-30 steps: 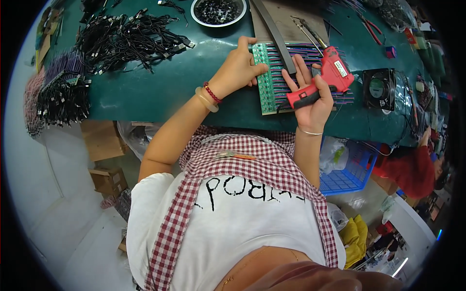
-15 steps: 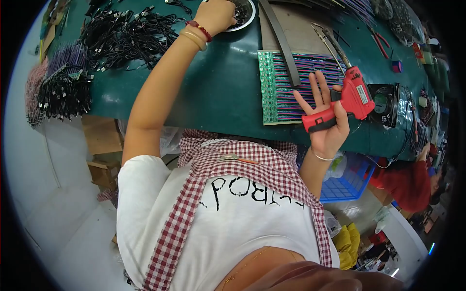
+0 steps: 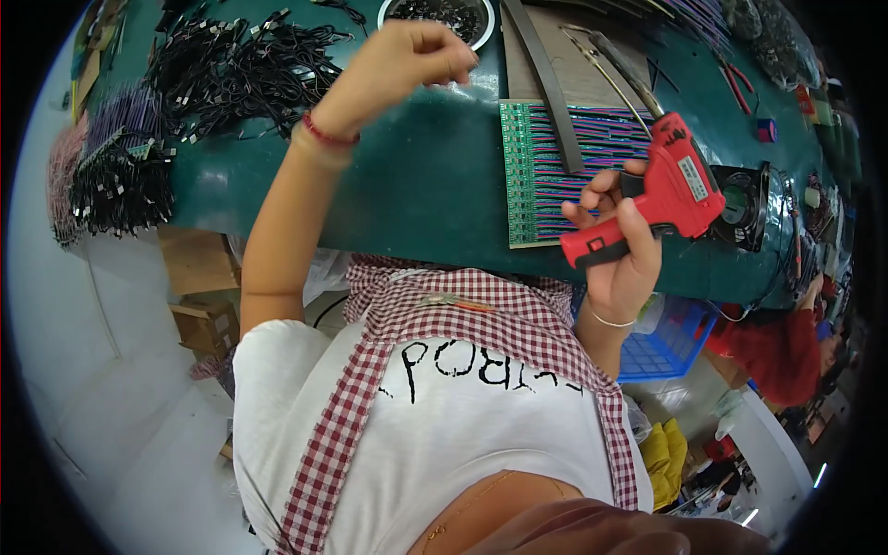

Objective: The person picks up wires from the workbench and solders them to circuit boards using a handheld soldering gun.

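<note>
My left hand point(image 3: 400, 72) is raised over the table, just on the near side of a metal bowl point(image 3: 493, 33) holding small dark parts. Its fingertips are pinched together; whatever they hold is too small to make out. In my right hand point(image 3: 622, 270) rests a red soldering gun point(image 3: 686, 182), gripped by its handle, with its metal tip pointing away from me. To the left of the gun lies a panel of green circuit boards point(image 3: 521, 176) with rows of dark, pink and blue wires. A grey bar point(image 3: 548, 88) lies across the wires.
Bundles of black cables point(image 3: 245, 69) cover the far left of the green table point(image 3: 416, 185), with more cables hanging over its left edge. A black fan point(image 3: 746, 205) stands right of the gun, near red-handled pliers point(image 3: 735, 83). Below the table is a blue crate point(image 3: 661, 356).
My left hand has come out of the bowl toward me, fingers pinched. The right fingers, spread before, have curled in around the gun's handle, and the gun has shifted slightly.
</note>
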Available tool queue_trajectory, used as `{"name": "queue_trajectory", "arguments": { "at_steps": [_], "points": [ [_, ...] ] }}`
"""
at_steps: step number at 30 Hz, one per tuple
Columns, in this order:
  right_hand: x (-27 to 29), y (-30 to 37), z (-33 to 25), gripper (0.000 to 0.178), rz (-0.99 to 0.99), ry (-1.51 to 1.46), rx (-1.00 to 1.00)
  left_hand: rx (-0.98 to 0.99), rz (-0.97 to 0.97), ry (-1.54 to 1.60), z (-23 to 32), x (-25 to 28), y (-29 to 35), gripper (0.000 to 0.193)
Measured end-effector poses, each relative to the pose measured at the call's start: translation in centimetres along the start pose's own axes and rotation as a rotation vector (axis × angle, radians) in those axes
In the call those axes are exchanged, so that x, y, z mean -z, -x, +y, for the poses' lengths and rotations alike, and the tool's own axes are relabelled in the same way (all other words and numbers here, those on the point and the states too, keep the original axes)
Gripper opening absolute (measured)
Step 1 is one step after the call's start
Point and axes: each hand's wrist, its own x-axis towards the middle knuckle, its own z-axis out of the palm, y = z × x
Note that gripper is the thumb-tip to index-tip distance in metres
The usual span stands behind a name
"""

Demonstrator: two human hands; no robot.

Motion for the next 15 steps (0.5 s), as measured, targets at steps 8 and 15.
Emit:
{"name": "queue_trajectory", "arguments": {
  "at_steps": [8,15],
  "points": [
    [-3.3,-0.9,2.8,0.040,0.107,0.439,0.007,0.147,-0.103,0.876,4.6,-6.6,6.7,0.015],
    [-3.5,0.1,2.3,0.032,0.116,0.521,-0.048,-0.280,0.100,0.265,5.3,-7.5,8.1,0.017]
  ]
}}
